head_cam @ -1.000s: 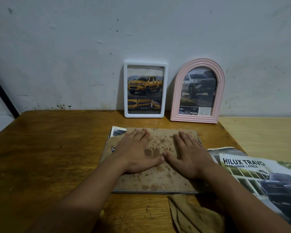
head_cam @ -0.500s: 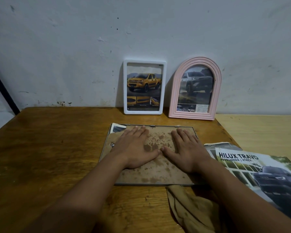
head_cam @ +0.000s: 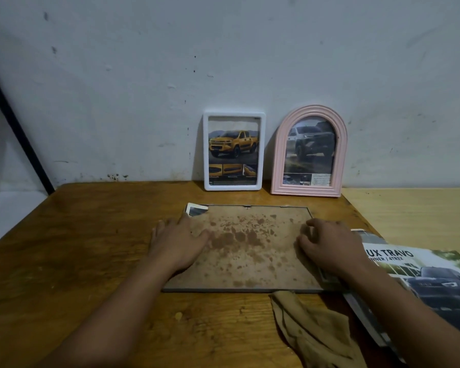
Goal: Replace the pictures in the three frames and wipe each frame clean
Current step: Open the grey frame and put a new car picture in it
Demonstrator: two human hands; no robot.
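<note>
Lying face down at the middle of the wooden table (head_cam: 91,248): the third frame (head_cam: 239,289), thin and dark-edged, its stained brown backing board (head_cam: 245,248) uppermost. Poking out from under the board's far left corner: a corner of a picture (head_cam: 195,209), so probably not yet seated square.

Best handled, as a judgement, by squaring that picture under the board first, then pressing evenly along both side edges while closing whatever tabs sit at the rim; two small clips seem to show on the far edge, though too small to be sure. Worth keeping pressure flat, since glass presumably lies underneath. Worth keeping the frame from sliding toward the cloth.

Left hand (head_cam: 179,244): palm down, fingers together and laid flat across the board's left edge, partly on the table. Holding nothing, only pressing. Right hand (head_cam: 327,247): at the right edge, fingers curled under, tips bearing on the board near its rim; whether hooking a tab or just pushing, cannot tell.

Just beyond, leaning upright against the wall: a white frame (head_cam: 233,116) with a yellow truck picture, and beside it a pink arched frame (head_cam: 276,155) with a dark truck picture. Near the front edge, touching the frame's near right corner: a crumpled tan cloth (head_cam: 311,330), unused at present. To the right, partly under the right forearm: a truck brochure (head_cam: 422,274).
</note>
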